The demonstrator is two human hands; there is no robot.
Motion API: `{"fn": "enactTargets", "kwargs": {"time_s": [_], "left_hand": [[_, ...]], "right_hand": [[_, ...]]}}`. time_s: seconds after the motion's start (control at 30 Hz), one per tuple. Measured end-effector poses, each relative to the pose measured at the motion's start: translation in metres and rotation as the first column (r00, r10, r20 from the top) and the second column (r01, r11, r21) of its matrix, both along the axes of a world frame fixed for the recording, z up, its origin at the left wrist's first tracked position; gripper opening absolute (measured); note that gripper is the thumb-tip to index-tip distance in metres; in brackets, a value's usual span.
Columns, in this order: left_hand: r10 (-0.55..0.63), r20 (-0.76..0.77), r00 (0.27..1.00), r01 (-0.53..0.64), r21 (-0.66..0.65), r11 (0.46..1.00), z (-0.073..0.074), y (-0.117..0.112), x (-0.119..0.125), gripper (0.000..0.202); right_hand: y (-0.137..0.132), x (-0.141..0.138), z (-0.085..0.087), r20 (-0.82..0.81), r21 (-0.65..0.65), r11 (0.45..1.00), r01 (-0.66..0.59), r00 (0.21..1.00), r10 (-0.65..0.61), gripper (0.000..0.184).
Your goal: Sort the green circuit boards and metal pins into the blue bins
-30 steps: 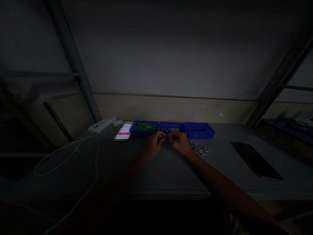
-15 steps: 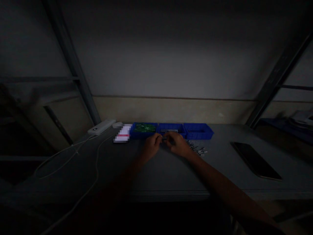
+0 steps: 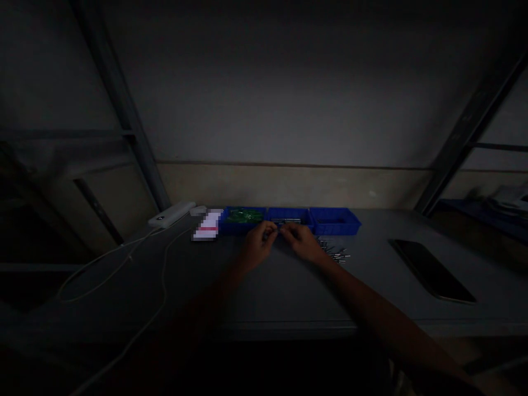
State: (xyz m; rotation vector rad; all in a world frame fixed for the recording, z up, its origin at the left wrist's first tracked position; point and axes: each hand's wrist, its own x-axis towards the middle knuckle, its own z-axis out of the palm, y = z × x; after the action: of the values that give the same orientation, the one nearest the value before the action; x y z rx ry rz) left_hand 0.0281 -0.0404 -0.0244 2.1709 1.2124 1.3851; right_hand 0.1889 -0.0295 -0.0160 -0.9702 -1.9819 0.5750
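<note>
My left hand (image 3: pixel 258 242) is closed in a pinch, its fingertips almost meeting those of my right hand (image 3: pixel 302 240), which is pinched too. Something small and dark sits between the fingertips; the dim light hides what it is. Right behind the hands stands the middle blue bin (image 3: pixel 307 213) with shiny metal rods (image 3: pixel 286 220) in it. A blue bin on the left holds green pieces (image 3: pixel 246 215) in what looks like clear plastic. Beside my right wrist lies a loose heap of thin metal pins (image 3: pixel 338 255) on the grey table (image 3: pixel 289 297).
At the right of the row is another blue bin (image 3: pixel 336 225), its contents too dark to make out. A dark phone (image 3: pixel 433 270) lies on the right. A white power bank (image 3: pixel 172 214), a cable (image 3: pixel 164 275) and a blurred-out lit rectangle (image 3: pixel 207 225) are on the left.
The fingers of both hands have shifted slightly; my left fingers are curled more and the dark grey piece between the hands shows less. Bins, pins and phone have stayed put.
</note>
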Motion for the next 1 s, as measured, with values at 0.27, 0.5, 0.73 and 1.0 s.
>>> {"fn": "enactTargets", "kwargs": {"time_s": [0.27, 0.5, 0.73, 1.0], "left_hand": [[0.111, -0.067, 0.992, -0.112, -0.004, 0.994, 0.0017, 0.0029, -0.0022, 0.018], [0.024, -0.09, 0.996, -0.031, -0.074, 0.997, 0.0023, -0.0005, -0.0017, 0.021], [-0.002, -0.052, 0.999, 0.001, -0.012, 1.0, 0.0007, 0.0006, -0.0018, 0.01], [0.059, -0.13, 0.99, -0.07, -0.077, 0.995, 0.0029, 0.0019, -0.0021, 0.029]], "right_hand": [[-0.0089, -0.0008, 0.0024, 0.083, 0.059, 0.998, -0.001, 0.997, -0.004, 0.029], [-0.0057, -0.0003, 0.0018, 0.168, 0.118, 0.993, 0.007, 0.985, -0.027, 0.018], [-0.0054, 0.0002, 0.003, 0.142, 0.056, 0.998, 0.033, 0.989, -0.041, 0.024], [-0.008, 0.0014, 0.0054, 0.144, 0.071, 0.997, 0.021, 0.989, -0.031, 0.017]]}}
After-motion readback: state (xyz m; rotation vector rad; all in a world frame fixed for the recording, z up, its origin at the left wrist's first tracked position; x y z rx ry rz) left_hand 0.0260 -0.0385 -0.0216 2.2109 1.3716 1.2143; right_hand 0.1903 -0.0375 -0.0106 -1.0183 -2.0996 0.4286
